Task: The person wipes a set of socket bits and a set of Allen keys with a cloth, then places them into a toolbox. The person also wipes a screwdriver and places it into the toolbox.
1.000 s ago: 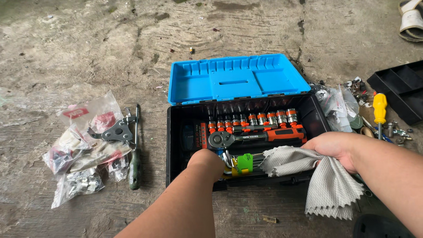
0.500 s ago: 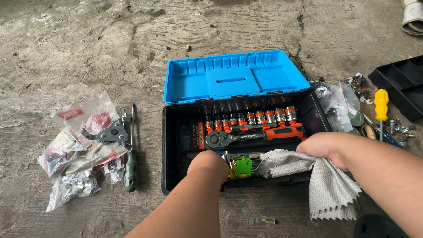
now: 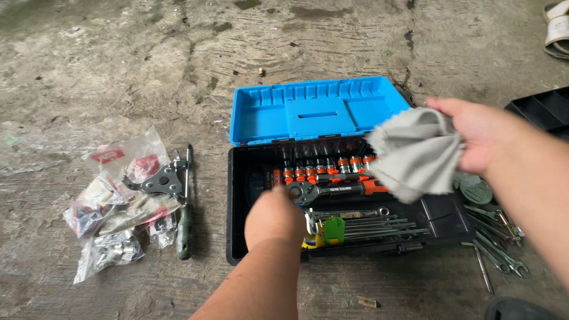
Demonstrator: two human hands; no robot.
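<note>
The single head-worn camera is looking steeply down from above the person's own forearms onto a concrete floor (image 3: pixel 118 77), facing forward so the open toolbox (image 3: pixel 237 225) is sitting near the centre with its blue lid (image 3: pixel 314 109) tilting away. It is hovering close, at arm's reach, so the left hand (image 3: pixel 274 216) and right hand (image 3: pixel 477 133) are entering from the bottom and right edges. No second view is sharing the scene.
</note>
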